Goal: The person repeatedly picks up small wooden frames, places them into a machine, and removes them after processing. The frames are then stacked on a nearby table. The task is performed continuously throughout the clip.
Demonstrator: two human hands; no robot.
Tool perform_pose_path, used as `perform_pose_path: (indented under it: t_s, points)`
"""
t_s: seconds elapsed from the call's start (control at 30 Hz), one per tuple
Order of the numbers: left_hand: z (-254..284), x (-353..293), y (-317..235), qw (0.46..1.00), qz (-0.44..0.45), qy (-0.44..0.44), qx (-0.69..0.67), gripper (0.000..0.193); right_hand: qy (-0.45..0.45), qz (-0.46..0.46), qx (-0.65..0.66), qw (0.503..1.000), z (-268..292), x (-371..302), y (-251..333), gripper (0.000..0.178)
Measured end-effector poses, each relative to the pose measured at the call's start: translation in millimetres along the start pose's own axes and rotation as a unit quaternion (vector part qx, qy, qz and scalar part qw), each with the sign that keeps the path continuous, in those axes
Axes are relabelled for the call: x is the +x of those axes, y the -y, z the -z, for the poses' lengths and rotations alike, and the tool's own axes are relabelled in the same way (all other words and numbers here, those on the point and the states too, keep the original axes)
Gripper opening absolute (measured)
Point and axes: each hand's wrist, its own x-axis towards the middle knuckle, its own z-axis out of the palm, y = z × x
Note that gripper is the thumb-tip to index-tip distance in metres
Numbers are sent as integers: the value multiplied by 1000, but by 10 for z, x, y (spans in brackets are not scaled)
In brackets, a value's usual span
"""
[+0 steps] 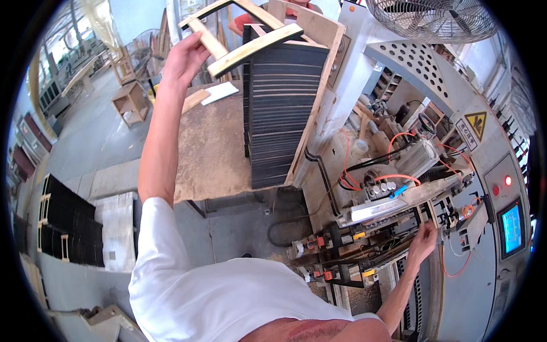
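Raised at the upper left, my left hand point(185, 60) is closed on the crossbar of a pale wooden frame point(259, 50) with black outer edges. That frame is held tilted at the top of a tall stack of black-edged frames point(288, 108). My right hand point(423, 244) reaches into the machine point(393, 214) at the right. Its fingers are bent and closed at a small pale wooden piece point(433, 215) near the clamps; the fingertips are partly hidden.
The stack stands on a brown worktable point(213, 145) with loose boards point(219, 92). Another black stack point(68, 222) sits on the floor at left. A control screen point(511, 228) and orange air hoses point(399, 178) flank the machine. A person's red sleeve point(242, 21) shows behind the stack.
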Motion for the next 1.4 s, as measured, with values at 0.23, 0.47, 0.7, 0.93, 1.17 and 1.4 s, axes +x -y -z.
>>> perform_pose_path:
  t_s: [0.23,0.47,0.7,0.93,1.17,1.4]
  points:
    - [-4,1227,752,983,145,54,95,34,59,-71,19,996,-272,-1357,683,9]
    - [-116,1110,988,964,80,19,254,48,144,-216,-4,966,-674,-2422,369,9]
    - [-391,279,835,928,-143,43,341,46,216,-225,-24,950,-1116,-3081,377,12]
    - [-536,175,989,929,-208,50,302,34,323,-264,0,909,-1487,-3552,240,14]
    - [-532,173,974,918,-242,50,309,31,376,-226,-42,898,-1525,-4035,28,11]
    - [-499,140,925,885,-255,57,387,30,447,-315,-59,835,-1414,-4128,173,13]
